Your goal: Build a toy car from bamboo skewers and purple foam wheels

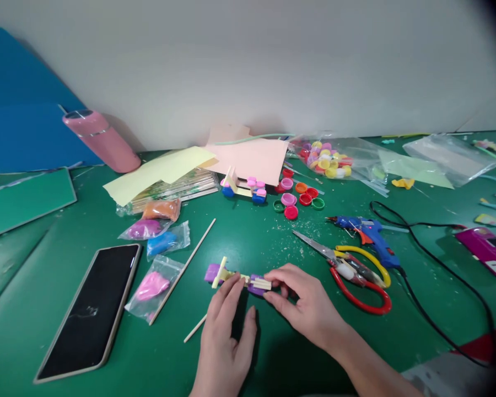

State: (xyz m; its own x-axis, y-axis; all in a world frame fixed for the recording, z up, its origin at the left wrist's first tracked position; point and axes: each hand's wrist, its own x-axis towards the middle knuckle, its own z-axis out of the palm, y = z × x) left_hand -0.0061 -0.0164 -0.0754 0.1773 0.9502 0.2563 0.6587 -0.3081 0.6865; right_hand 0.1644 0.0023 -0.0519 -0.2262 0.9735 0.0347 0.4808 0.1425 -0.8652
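Note:
A small handmade toy car [251,283] with purple blocks and pale sticks lies on the green table in front of me. At its left end a pale yellow upright piece [219,272] stands across the purple block. My left hand [227,325] has its fingers stretched over the middle of the car, fingertips touching it, with the thumb held apart. Thumb and forefinger of my right hand [300,300] pinch the car's right end, around the pale sticks. Under my left hand, one end of a wooden stick [195,328] is hidden.
Scissors [355,270], a blue glue gun [367,237] and its black cord lie right. Left are a phone [91,311], clay bags [154,284] and a long stick [186,267]. Behind stand a similar toy car [243,191], bottle caps [290,212] and a pink flask [103,140].

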